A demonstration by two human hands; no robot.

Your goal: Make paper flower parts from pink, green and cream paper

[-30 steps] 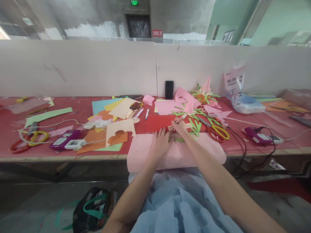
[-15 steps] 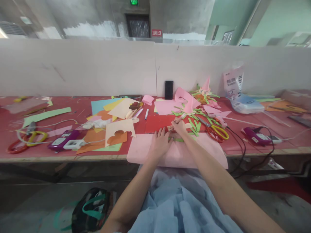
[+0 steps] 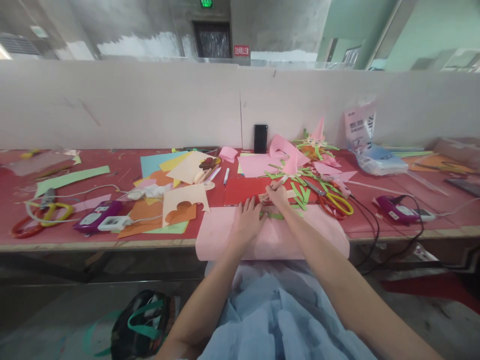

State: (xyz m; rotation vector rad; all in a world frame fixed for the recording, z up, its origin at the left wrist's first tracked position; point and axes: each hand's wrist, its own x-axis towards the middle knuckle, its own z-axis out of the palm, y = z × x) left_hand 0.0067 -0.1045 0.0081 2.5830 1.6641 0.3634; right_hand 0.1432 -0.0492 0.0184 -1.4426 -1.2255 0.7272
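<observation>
My right hand (image 3: 278, 195) is closed around a slim pen (image 3: 285, 178), whose pale upper end sticks out above the fingers. It rests over a small pale paper piece (image 3: 264, 198) with markings too small to read. Beside it my left hand (image 3: 249, 217) lies flat with fingers spread, its fingertips on the lower edge of a red sheet (image 3: 240, 190). Under both hands a large pink sheet (image 3: 217, 235) hangs over the table's front edge. Green paper strips (image 3: 300, 195) lie just right of my right hand, near scissors (image 3: 333, 202) with red and yellow handles.
Left are cut coloured papers, a cream sheet with cut-out curves (image 3: 183, 195), a purple device (image 3: 98, 217) and more scissors (image 3: 47, 215). A black phone (image 3: 260, 139) leans on the white partition (image 3: 150, 105). Pink cone figures (image 3: 318, 131) and a plastic bag (image 3: 375, 150) stand at back right.
My right hand and the pen have shifted very slightly to the right. My left hand stays in place.
</observation>
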